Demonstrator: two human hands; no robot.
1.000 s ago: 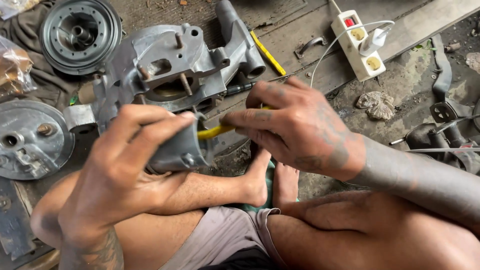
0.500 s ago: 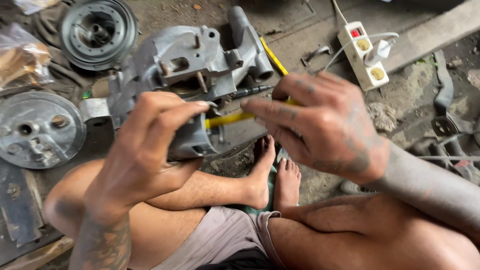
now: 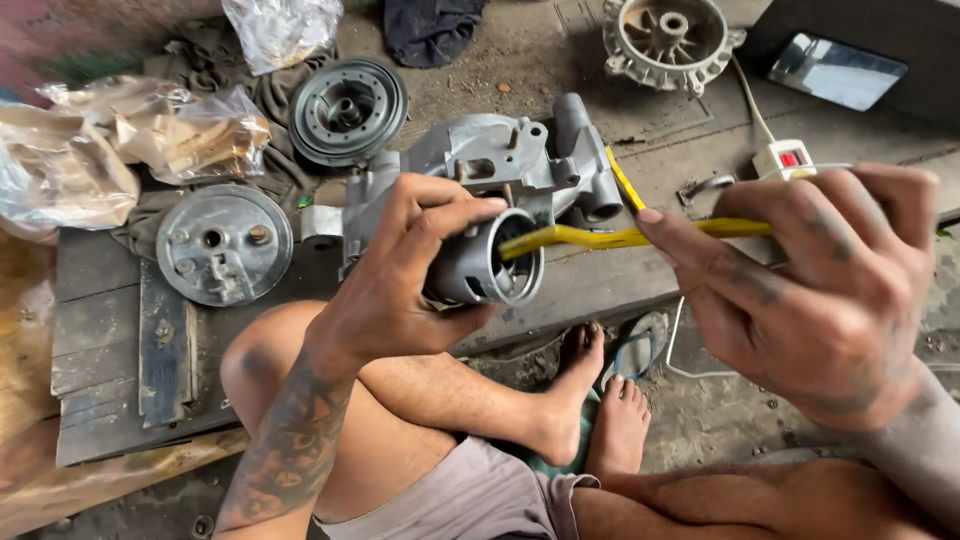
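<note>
Down on dirty floor planks (image 3: 110, 330): metal cylinder (image 3: 485, 268) clamped in left hand (image 3: 405, 275), mouth tilted rightward for access; yellow tool (image 3: 620, 238) pinched by right hand (image 3: 810, 285), tip inside. Grey casting (image 3: 490, 160) just behind.

Clear plastic bags (image 3: 150, 140) top left

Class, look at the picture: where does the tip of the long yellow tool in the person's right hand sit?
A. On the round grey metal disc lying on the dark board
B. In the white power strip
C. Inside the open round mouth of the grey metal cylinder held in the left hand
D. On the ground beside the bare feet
C: the yellow tool, gripped by the right hand, runs into the open mouth of the grey metal cylinder that the left hand holds.
</note>
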